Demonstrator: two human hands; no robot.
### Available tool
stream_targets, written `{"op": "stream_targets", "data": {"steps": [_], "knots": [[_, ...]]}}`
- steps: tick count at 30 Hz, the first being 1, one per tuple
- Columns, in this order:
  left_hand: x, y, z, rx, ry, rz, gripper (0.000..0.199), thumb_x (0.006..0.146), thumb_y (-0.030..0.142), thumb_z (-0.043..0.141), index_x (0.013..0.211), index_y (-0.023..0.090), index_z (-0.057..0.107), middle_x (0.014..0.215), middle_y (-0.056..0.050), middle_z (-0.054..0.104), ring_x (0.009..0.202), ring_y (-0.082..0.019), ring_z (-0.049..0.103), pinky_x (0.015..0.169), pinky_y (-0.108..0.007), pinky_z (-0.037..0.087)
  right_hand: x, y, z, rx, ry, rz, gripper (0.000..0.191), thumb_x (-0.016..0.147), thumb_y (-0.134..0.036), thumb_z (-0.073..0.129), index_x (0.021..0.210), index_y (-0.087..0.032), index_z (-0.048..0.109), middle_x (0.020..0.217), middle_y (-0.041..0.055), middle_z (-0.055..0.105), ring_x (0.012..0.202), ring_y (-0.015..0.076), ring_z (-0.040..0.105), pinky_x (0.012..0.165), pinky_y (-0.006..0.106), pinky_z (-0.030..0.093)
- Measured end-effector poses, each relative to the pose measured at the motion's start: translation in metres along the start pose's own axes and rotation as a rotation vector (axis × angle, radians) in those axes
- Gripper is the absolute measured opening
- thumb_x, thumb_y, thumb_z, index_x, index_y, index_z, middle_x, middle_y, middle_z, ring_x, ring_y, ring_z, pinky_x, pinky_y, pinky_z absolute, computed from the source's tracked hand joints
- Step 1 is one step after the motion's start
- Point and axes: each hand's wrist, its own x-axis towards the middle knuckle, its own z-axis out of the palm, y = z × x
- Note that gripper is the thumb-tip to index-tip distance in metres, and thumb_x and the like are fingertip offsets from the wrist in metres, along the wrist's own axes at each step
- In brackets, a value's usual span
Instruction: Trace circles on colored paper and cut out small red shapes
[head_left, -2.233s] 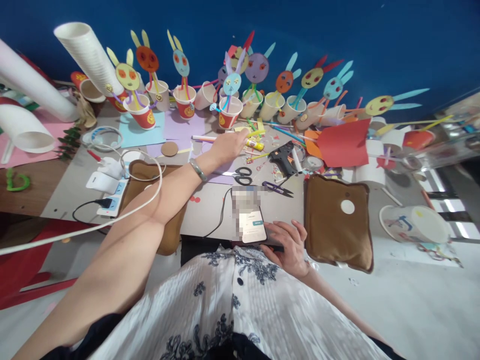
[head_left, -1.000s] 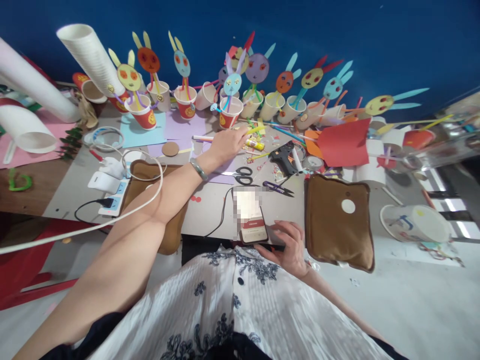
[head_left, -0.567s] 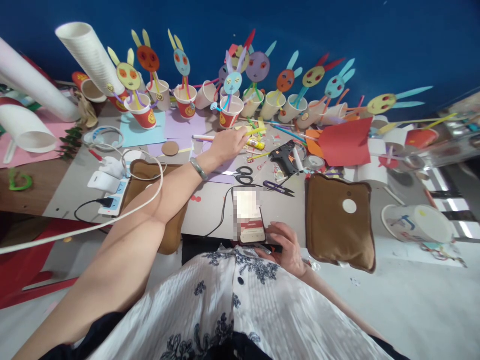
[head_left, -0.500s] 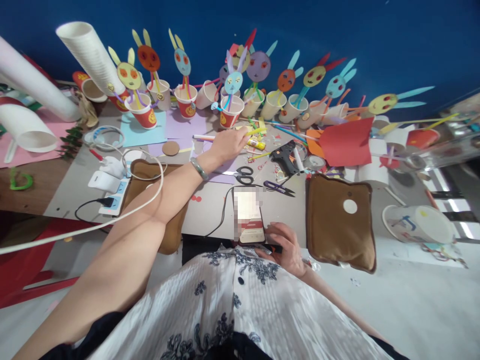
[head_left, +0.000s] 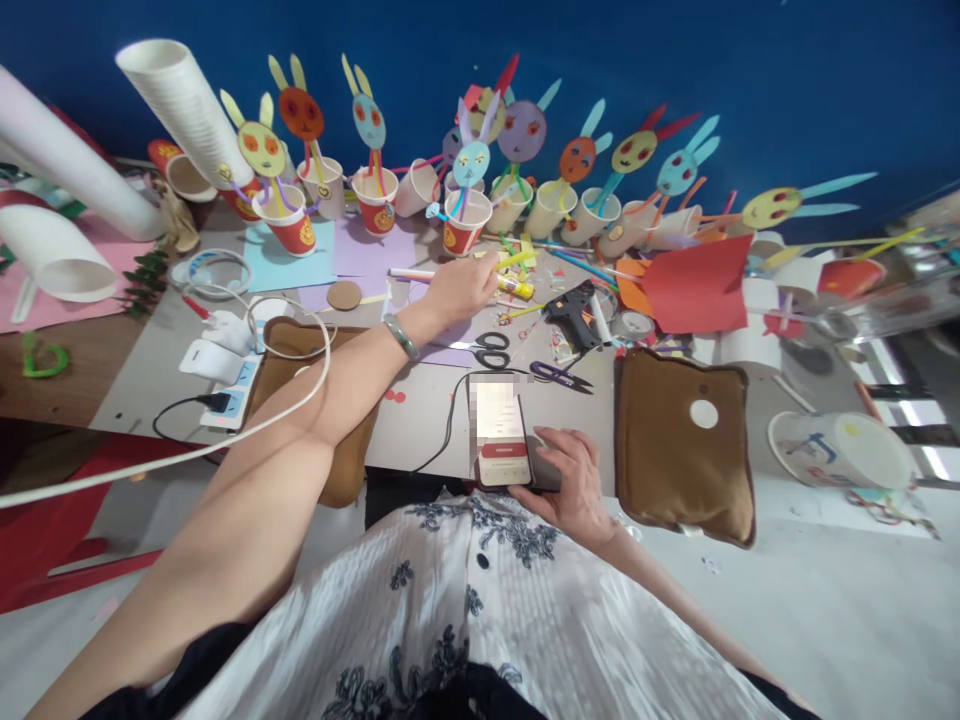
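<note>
My left hand (head_left: pixel 465 288), a green bangle at its wrist, reaches over the middle of the table with its fingers curled together. From the fingertips sticks out a thin yellow strip (head_left: pixel 514 261); what the fingers cover is hidden. Just beyond them lies a yellow glue stick (head_left: pixel 516 287). Close to my body a phone (head_left: pixel 504 462) lies with its screen lit and partly blurred out. My right hand (head_left: pixel 574 480) rests at the phone's right edge, fingers apart and holding nothing. Black-handled scissors (head_left: pixel 491 350) and purple thread snips (head_left: pixel 561 377) lie above the phone.
Paper cups (head_left: pixel 466 222) with rabbit-faced figures line the back. A black glue gun (head_left: pixel 574 315) and red paper (head_left: pixel 697 285) lie to the right, near a brown cushion-like pouch (head_left: pixel 684 450). A power strip (head_left: pixel 234 400) and its white cable are at left.
My right hand has shifted up slightly, its fingers spreading a little more beside the phone. The phone's screen content has changed. My left hand stays at the yellow strip.
</note>
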Motion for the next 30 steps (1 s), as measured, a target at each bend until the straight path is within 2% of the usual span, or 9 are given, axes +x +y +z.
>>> {"op": "stream_targets", "data": {"steps": [5,14,19,24,30], "knots": [[0.001,0.000,-0.001,0.005,-0.032,0.035,0.039,0.103,0.025,0.031,0.130,0.014,0.057,0.112,-0.015,0.070,0.098,-0.024,0.066,0.081,-0.032,0.043,0.005,-0.002,-0.001,0.013,-0.039,0.021,0.059,0.088,-0.052,0.066,0.131,-0.018,0.042,0.121,0.0194,0.063,0.110,0.0324,0.063,0.098,0.055,0.044],[0.001,-0.002,-0.001,-0.006,-0.036,0.062,0.041,0.104,0.032,0.033,0.134,0.019,0.059,0.103,-0.012,0.072,0.093,-0.023,0.065,0.081,-0.032,0.043,0.009,-0.002,0.000,-0.018,-0.103,0.090,0.056,0.091,-0.063,0.057,0.125,-0.020,0.046,0.124,0.0173,0.064,0.114,0.0312,0.060,0.106,0.054,0.036],[0.000,-0.002,-0.001,0.016,-0.049,0.077,0.043,0.104,0.033,0.030,0.131,0.016,0.060,0.104,-0.014,0.072,0.093,-0.024,0.066,0.078,-0.032,0.041,0.013,0.003,0.003,0.014,-0.142,0.126,0.060,0.089,-0.071,0.052,0.121,-0.021,0.047,0.127,0.0167,0.064,0.118,0.0327,0.057,0.109,0.057,0.032],[0.000,-0.002,-0.001,0.032,-0.057,0.078,0.042,0.104,0.033,0.030,0.126,0.015,0.060,0.103,-0.014,0.072,0.091,-0.024,0.066,0.074,-0.032,0.039,0.019,0.007,0.008,0.010,-0.173,0.093,0.065,0.086,-0.079,0.047,0.117,-0.021,0.046,0.130,0.0163,0.064,0.125,0.0329,0.053,0.114,0.058,0.025],[0.000,-0.004,0.001,0.048,-0.039,0.086,0.040,0.104,0.033,0.031,0.124,0.017,0.061,0.101,-0.013,0.073,0.089,-0.025,0.066,0.071,-0.033,0.037,0.025,0.007,0.007,0.028,-0.156,0.090,0.061,0.087,-0.078,0.046,0.111,-0.022,0.047,0.126,0.0134,0.067,0.121,0.0309,0.056,0.115,0.058,0.025]]}}
